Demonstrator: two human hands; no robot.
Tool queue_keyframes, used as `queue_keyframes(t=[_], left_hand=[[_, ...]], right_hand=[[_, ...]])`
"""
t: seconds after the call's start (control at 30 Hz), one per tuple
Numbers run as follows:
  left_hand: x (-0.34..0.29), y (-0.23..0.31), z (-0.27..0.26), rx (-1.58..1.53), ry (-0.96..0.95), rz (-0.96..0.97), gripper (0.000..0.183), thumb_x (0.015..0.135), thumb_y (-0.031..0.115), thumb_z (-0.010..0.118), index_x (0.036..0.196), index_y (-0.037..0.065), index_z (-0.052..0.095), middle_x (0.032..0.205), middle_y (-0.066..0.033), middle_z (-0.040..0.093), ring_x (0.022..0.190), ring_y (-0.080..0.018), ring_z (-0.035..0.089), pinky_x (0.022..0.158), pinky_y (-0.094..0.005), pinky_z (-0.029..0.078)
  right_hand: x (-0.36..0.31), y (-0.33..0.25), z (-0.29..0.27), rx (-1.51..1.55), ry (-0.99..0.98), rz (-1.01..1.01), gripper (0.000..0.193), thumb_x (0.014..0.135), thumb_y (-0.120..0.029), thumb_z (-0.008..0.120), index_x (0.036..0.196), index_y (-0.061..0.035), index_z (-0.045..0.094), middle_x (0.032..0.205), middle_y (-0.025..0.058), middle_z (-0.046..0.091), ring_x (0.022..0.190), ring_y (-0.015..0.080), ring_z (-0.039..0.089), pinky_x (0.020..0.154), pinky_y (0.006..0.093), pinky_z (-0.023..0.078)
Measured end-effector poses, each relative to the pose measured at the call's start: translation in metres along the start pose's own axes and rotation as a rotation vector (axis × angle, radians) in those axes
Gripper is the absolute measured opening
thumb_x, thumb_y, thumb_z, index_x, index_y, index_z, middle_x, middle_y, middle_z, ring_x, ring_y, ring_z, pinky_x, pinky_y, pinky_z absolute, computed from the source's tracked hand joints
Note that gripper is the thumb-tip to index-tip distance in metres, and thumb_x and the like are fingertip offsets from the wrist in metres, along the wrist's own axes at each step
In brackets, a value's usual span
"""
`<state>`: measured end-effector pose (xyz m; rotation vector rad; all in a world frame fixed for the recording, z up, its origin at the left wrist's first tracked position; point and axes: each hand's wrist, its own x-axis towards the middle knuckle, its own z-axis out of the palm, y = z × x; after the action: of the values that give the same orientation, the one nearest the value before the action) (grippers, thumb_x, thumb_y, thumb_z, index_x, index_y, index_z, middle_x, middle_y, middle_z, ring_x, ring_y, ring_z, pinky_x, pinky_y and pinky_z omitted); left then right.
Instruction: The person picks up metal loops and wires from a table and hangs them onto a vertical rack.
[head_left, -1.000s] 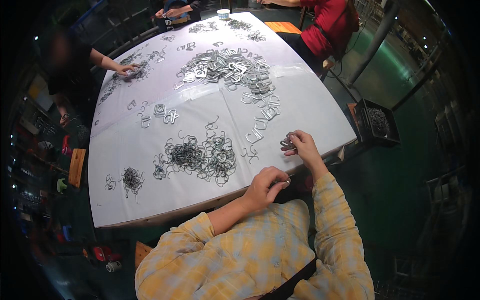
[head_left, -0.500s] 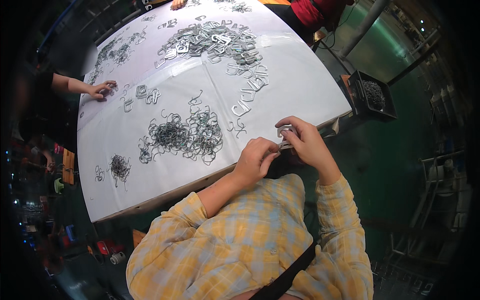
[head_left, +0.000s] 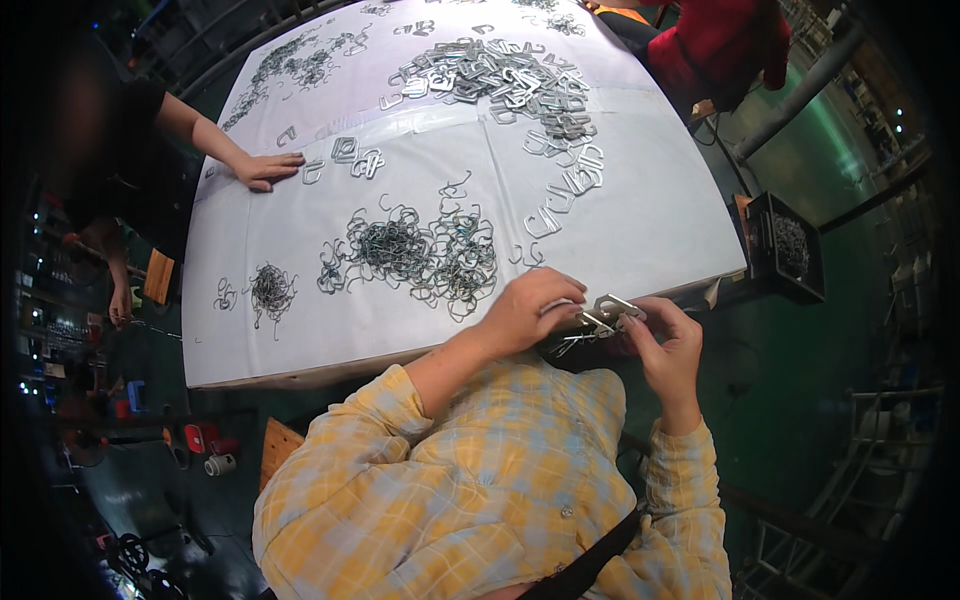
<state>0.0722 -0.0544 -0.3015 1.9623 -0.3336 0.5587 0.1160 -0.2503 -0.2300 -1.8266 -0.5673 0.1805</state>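
At the table's near edge, my right hand pinches a flat silver metal loop between thumb and fingers. Close beside it, my left hand is closed with its fingertips pressed together at small metal pieces; what exactly it grips is too small to make out. Thin metal prongs or wires show just below the fingers. On the table in front of my left hand lies a tangled heap of bent wire hooks. A row of flat metal loops leads back to a large pile of the same loops.
A smaller wire heap lies at the left of the white table. Across on the left, a co-worker's hand rests flat near a few loops. Another person in red is at the far right. A black bin stands beside the right edge.
The view has shifted, so the table sits further right. My hands are slightly further apart, and the loop in my right hand shows more plainly. The co-worker's hand has flattened onto the table.
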Motion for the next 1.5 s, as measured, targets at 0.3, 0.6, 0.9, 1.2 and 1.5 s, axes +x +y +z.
queue_keyframes(t=[0.3,0.6,0.9,1.2,1.5], left_hand=[[0.010,-0.101,-0.114,1.118,-0.055,-0.391,0.010,0.075,0.002,0.056,0.074,0.000,0.065,0.082,-0.0134,0.061,0.077,-0.0302,0.061,0.067,-0.0377,0.052],[0.040,-0.089,-0.101,1.236,-0.287,-0.412,0.006,0.072,0.007,0.061,0.073,0.002,0.063,0.084,-0.0147,0.062,0.078,-0.0310,0.063,0.067,-0.0395,0.052],[0.038,-0.064,-0.099,0.645,0.108,-0.490,0.009,0.075,0.003,0.064,0.076,-0.003,0.058,0.074,-0.0125,0.064,0.065,-0.0255,0.063,0.062,-0.0318,0.051],[0.035,0.038,-0.013,-0.286,-0.122,-0.184,0.011,0.075,-0.001,0.067,0.081,0.000,0.059,0.093,-0.0090,0.058,0.089,-0.0156,0.055,0.078,-0.0265,0.044],[0.037,0.057,0.002,-0.212,-0.156,-0.181,0.011,0.074,0.007,0.068,0.079,0.003,0.060,0.104,-0.0099,0.054,0.099,-0.0206,0.051,0.088,-0.0318,0.039]], right_hand=[[-0.011,0.004,-0.004,-0.005,0.063,-0.058,0.014,0.078,0.006,0.063,0.092,0.0035,0.065,0.078,0.0051,0.064,0.066,0.0069,0.059,0.058,0.0202,0.046],[-0.013,0.018,-0.004,-0.111,0.142,-0.163,0.017,0.076,0.004,0.064,0.093,0.0011,0.065,0.077,0.0082,0.064,0.061,0.0117,0.060,0.054,0.0224,0.046],[-0.013,0.016,-0.008,-0.143,0.151,-0.129,0.031,0.075,0.000,0.065,0.105,-0.0056,0.061,0.072,0.0084,0.062,0.059,0.0157,0.060,0.055,0.0268,0.048],[-0.012,0.017,0.002,-0.136,0.179,-0.172,0.045,0.075,-0.002,0.067,0.117,-0.0106,0.053,0.065,0.0077,0.058,0.056,0.0175,0.059,0.053,0.0284,0.048],[-0.015,0.011,0.006,-0.138,0.179,-0.206,0.050,0.074,0.002,0.065,0.120,-0.0109,0.051,0.067,0.0085,0.059,0.058,0.0201,0.062,0.055,0.0307,0.050]])
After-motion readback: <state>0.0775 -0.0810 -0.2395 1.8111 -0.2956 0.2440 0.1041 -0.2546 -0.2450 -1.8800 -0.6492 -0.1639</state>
